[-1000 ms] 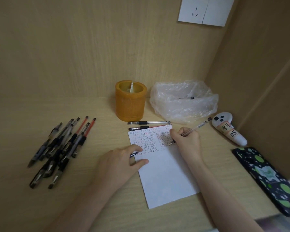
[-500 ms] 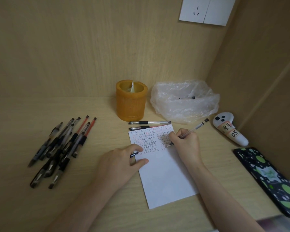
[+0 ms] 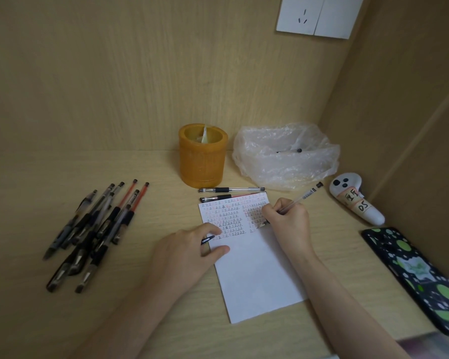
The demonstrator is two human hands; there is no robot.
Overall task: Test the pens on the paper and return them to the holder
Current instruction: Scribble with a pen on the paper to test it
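A white paper (image 3: pixel 254 278) lies on the desk, its upper part filled with rows of small red and black marks. My right hand (image 3: pixel 287 218) grips a clear pen (image 3: pixel 302 198) with its tip on the paper's right column. My left hand (image 3: pixel 189 251) rests on the paper's left edge and pinches a black pen cap (image 3: pixel 207 239). The orange holder (image 3: pixel 202 155) stands behind the paper. Two pens (image 3: pixel 231 189) lie between holder and paper. A pile of several black and red pens (image 3: pixel 96 229) lies to the left.
A crumpled clear plastic bag (image 3: pixel 285 156) with a pen inside sits right of the holder. A white controller (image 3: pixel 355 200) and a black phone with green spots (image 3: pixel 415 275) lie along the right wall. A wall socket (image 3: pixel 316 15) is above.
My right hand has shifted slightly left and down the paper's right column while writing. My left hand has stayed in place.
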